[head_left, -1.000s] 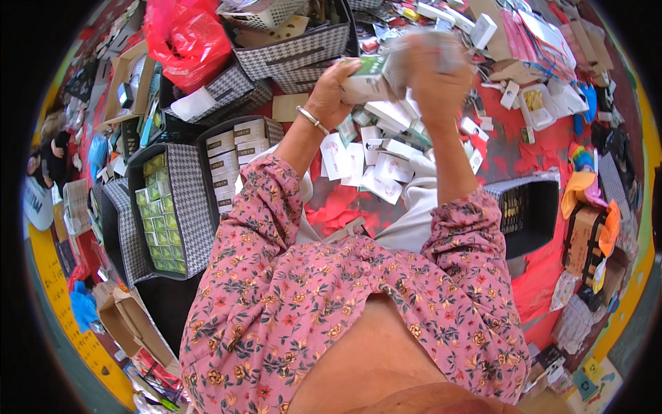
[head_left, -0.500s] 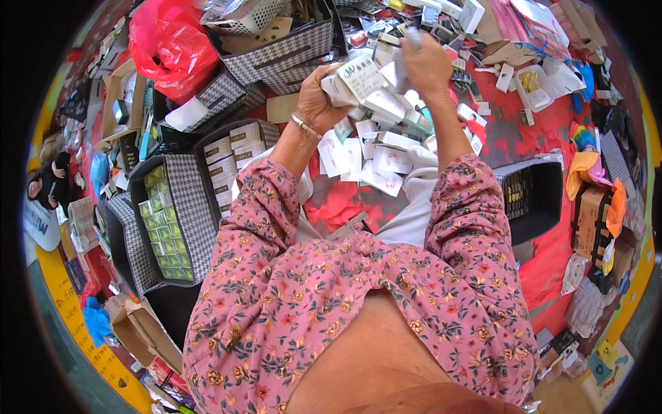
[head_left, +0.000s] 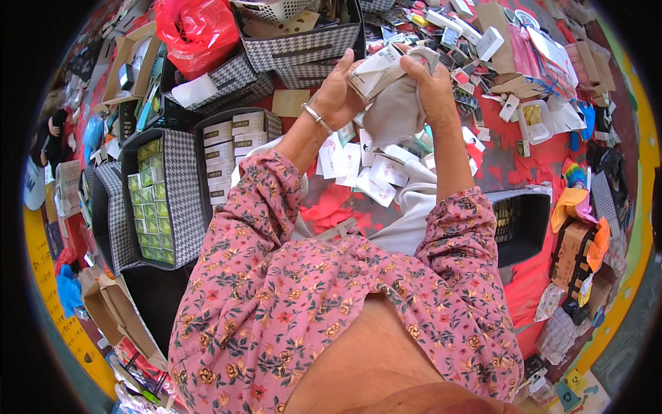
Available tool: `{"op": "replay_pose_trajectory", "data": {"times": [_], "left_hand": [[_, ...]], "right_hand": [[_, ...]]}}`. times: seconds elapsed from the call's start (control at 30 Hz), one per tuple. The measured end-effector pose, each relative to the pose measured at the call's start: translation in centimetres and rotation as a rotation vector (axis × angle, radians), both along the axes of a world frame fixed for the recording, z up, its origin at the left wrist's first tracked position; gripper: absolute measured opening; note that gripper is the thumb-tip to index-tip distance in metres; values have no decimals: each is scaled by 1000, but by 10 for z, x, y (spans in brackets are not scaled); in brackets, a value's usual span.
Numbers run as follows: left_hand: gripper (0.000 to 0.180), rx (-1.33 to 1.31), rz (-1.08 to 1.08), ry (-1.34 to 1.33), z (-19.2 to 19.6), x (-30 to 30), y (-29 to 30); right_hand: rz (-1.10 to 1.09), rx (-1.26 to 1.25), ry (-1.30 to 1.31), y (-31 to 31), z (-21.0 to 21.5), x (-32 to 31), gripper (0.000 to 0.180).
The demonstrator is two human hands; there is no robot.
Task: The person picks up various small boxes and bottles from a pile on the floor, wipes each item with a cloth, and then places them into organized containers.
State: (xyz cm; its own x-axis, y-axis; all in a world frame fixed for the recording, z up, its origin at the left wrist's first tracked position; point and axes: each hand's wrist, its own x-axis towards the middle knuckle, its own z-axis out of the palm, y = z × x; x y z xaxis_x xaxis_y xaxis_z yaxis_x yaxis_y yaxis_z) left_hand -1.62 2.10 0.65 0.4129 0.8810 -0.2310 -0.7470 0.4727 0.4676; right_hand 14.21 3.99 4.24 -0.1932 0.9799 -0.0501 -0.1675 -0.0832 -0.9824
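In front of me a small white box (head_left: 376, 73) with dark print and a beige side is tilted between my two hands. My left hand (head_left: 336, 93), with a light bangle at the wrist, supports the box from its left side, thumb raised and other fingers partly hidden behind it. Grey cloth (head_left: 394, 114) hangs from my right hand (head_left: 432, 84), whose fingers are closed on it, with the thumb at the box's upper right corner. Below my hands, several white boxes (head_left: 376, 186) lie loosely piled between my legs.
Left of me stand a checked bin of green packets (head_left: 153, 200) and another of stacked pale boxes (head_left: 219, 152). A red plastic bag (head_left: 195, 34) and larger checked bins (head_left: 303, 52) lie ahead. At right is a black bin (head_left: 520, 224); loose boxes and small items crowd the far floor.
The right hand, blurred by motion before, has come down beside the box, and the grey cloth now hangs in plain sight. The box has turned, and the left thumb has lifted away from it.
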Motion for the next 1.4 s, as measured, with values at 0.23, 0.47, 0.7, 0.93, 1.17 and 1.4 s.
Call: {"op": "replay_pose_trajectory", "data": {"times": [0.23, 0.47, 0.7, 0.93, 1.17, 1.4], "left_hand": [[56, 193, -64, 337, 21, -15, -3], [56, 243, 0, 467, 0, -8, 0], [51, 259, 51, 424, -3, -1, -1], [32, -97, -44, -6, -5, -10, -2], [34, 189, -213, 211, -9, 7, -9], [39, 200, -114, 145, -2, -2, -11]], "right_hand": [[-23, -41, -125, 0, 5, 4, 31], [-4, 139, -272, -3, 3, -2, 33], [-1, 159, -252, -2, -4, 2, 31], [-354, 124, -189, 12, 27, 42, 30], [-287, 752, -440, 3, 20, -1, 24], [-378, 320, -981, 27, -36, 28, 34]]}}
